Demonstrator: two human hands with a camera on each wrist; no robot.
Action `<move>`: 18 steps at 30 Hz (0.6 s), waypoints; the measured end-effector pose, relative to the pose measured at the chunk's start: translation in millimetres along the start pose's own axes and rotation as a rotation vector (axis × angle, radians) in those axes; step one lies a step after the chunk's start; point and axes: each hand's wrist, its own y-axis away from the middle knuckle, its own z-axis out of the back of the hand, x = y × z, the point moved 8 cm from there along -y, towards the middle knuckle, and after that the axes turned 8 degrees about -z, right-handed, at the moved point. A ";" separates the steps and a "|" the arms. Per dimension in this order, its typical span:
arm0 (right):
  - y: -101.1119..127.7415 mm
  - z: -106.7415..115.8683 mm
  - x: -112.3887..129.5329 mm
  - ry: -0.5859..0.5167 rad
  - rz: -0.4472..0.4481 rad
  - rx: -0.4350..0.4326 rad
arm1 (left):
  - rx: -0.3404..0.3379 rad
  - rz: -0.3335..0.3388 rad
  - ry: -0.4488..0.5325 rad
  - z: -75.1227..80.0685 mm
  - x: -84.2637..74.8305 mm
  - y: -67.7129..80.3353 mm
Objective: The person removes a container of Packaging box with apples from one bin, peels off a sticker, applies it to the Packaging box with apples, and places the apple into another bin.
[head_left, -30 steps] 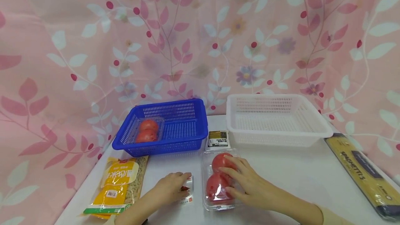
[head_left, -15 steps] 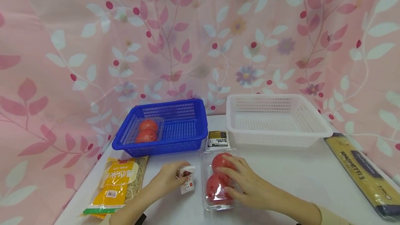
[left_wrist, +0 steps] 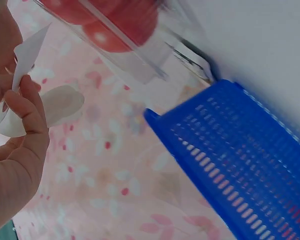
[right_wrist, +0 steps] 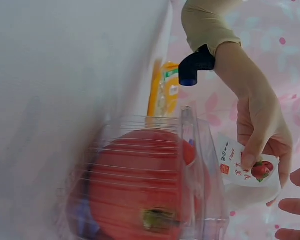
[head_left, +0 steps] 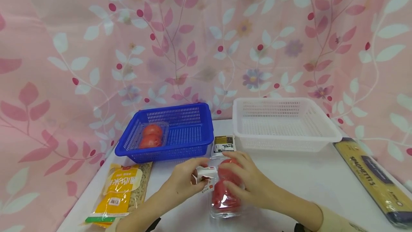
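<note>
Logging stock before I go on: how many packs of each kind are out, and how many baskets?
Clear plastic tomato boxes: 2
Perforated plastic baskets: 2, blue, white
Yellow macaroni bag: 1
Long spaghetti pack: 1
Small dark-labelled packet: 1
Small white packet: 1
Total: 8

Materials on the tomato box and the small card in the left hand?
Tomato box: looks like thin clear glossy plastic; the tomatoes show through and its ribs catch glare. Small card: likely printed paper or thin card; white, matte, it curls between the left hand's fingers.
</note>
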 end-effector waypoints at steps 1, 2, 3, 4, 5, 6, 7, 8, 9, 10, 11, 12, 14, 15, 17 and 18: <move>-1.1 1.6 1.3 -0.008 0.008 -0.015 | -0.008 -0.030 0.005 -1.2 -4.9 -0.5; -2.0 2.8 2.2 -0.019 0.011 -0.025 | -0.016 -0.061 0.009 -2.2 -9.5 -0.8; -2.7 3.7 2.8 -0.031 0.010 -0.032 | -0.021 -0.088 0.015 -3.5 -13.7 -0.9; -3.1 4.3 3.0 -0.046 0.007 -0.036 | -0.024 -0.112 0.019 -5.0 -17.4 -0.9; -3.3 4.8 3.2 -0.061 0.006 -0.038 | -0.026 -0.136 0.018 -6.4 -20.9 -1.1; -3.3 5.1 3.2 -0.077 0.003 -0.037 | -0.026 -0.155 0.017 -7.9 -23.8 -1.2; -3.5 5.4 3.0 -0.090 0.000 -0.035 | -0.027 -0.172 0.014 -8.9 -26.5 -1.3; -3.6 5.7 2.8 -0.102 0.001 -0.035 | -0.029 -0.190 0.006 -9.7 -29.0 -1.4; -3.8 6.1 2.7 -0.113 0.005 -0.036 | -0.030 -0.205 0.003 -10.3 -31.0 -1.5; -4.0 6.5 2.8 -0.122 0.011 -0.039 | -0.031 -0.219 -0.002 -10.6 -32.9 -1.4; -4.2 6.7 3.0 -0.128 0.018 -0.040 | -0.033 -0.233 -0.005 -10.4 -34.8 -1.3; -4.5 6.9 3.1 -0.137 0.023 -0.040 | -0.034 -0.247 -0.006 -10.2 -36.5 -1.0; -5.2 7.3 2.7 -0.153 0.031 -0.039 | -0.032 -0.271 0.001 -9.7 -39.6 -0.4; -5.4 7.5 2.4 -0.164 0.031 -0.037 | -0.028 -0.280 0.008 -9.6 -41.1 -0.1; -5.5 7.5 1.3 -0.193 0.021 -0.026 | -0.022 -0.307 0.016 -9.5 -44.7 0.6; -5.4 7.5 0.7 -0.210 0.015 -0.019 | -0.020 -0.317 0.020 -9.8 -46.1 1.0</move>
